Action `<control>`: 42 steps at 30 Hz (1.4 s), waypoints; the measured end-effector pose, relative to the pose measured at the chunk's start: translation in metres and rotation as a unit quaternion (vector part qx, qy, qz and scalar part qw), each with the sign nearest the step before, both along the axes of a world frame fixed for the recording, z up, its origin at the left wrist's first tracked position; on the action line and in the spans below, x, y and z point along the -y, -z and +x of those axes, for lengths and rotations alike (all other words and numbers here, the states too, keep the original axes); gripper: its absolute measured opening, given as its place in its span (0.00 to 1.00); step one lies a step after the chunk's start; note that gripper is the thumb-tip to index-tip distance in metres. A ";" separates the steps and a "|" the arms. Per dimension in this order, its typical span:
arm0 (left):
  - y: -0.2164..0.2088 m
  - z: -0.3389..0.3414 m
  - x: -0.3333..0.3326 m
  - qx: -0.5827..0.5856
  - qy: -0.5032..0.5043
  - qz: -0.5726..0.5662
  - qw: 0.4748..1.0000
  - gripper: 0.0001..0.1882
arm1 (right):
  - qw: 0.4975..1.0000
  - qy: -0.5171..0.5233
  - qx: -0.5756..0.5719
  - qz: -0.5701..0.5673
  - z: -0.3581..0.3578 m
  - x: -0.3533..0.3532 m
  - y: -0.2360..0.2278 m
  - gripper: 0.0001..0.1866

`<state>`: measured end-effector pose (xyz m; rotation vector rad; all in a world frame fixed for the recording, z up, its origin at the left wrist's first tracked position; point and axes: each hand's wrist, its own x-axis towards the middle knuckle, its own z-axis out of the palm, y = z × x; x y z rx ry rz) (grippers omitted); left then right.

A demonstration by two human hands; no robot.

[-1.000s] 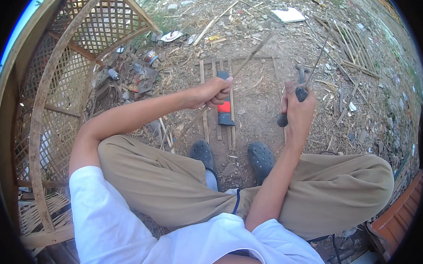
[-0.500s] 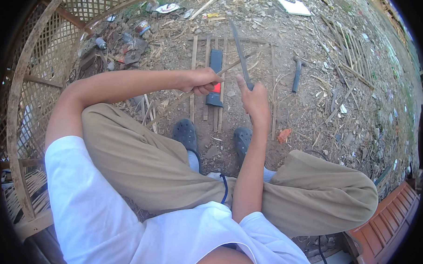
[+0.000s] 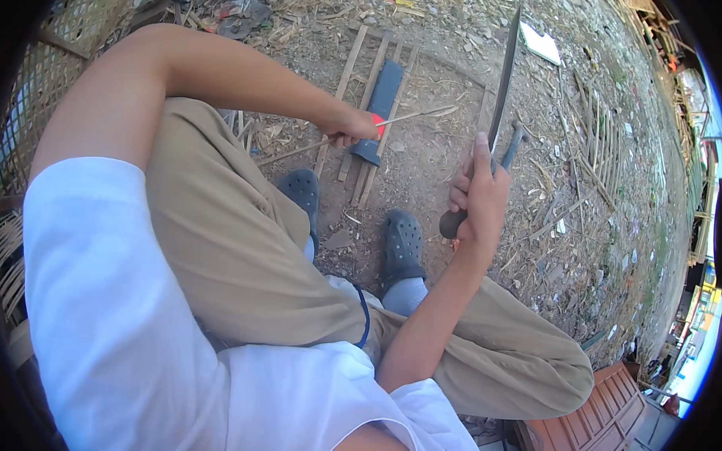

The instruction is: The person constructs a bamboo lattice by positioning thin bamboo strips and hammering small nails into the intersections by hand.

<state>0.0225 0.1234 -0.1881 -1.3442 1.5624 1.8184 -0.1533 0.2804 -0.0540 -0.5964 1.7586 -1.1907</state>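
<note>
Closed around a thin wooden strip [image 3: 416, 114] is my left hand [image 3: 353, 128]; the strip slants up to the right past my fist, and its other end runs down to the left. My right hand [image 3: 481, 190] grips the dark handle of a long machete [image 3: 505, 81], its blade pointing up and away, apart from the strip. Beneath my left hand lies a long dark block with a red part [image 3: 388, 87], resting among wooden slats [image 3: 349, 70] on the ground. Just right of my right hand is a hammer [image 3: 513, 148], partly hidden behind that hand and the blade.
My feet in dark clogs [image 3: 402, 247] stand on littered dirt. A lattice wooden frame [image 3: 82, 17] rises at the left. Several thin sticks [image 3: 598, 146] lie to the right, a white slab [image 3: 541, 43] lies at the far side, and a reddish-brown slatted panel [image 3: 593, 408] is near right.
My right hand has swung the machete right, away from the wooden strip, with its blade now steeper. My left hand keeps hold of the strip. The whole view has shifted and turned.
</note>
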 end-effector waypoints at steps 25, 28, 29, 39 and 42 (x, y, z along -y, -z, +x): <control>0.010 0.019 0.039 0.081 0.426 -0.123 0.893 0.15 | 0.478 -0.410 -0.773 0.083 -0.051 0.002 -0.127 0.23; 0.004 0.041 0.046 0.118 0.395 -0.146 0.899 0.19 | 0.542 -0.456 -0.697 0.107 -0.063 -0.002 -0.123 0.24; -0.001 0.051 0.053 0.148 0.367 -0.184 0.900 0.21 | 0.528 -0.464 -0.703 0.104 -0.065 0.005 -0.124 0.24; -0.028 0.161 0.114 0.236 0.194 -0.222 0.926 0.15 | 0.418 -0.573 -0.600 0.370 -0.128 0.087 -0.094 0.33; -0.041 0.209 0.115 0.241 0.190 -0.248 0.919 0.13 | 0.338 -0.592 -0.568 0.461 -0.131 0.117 -0.066 0.31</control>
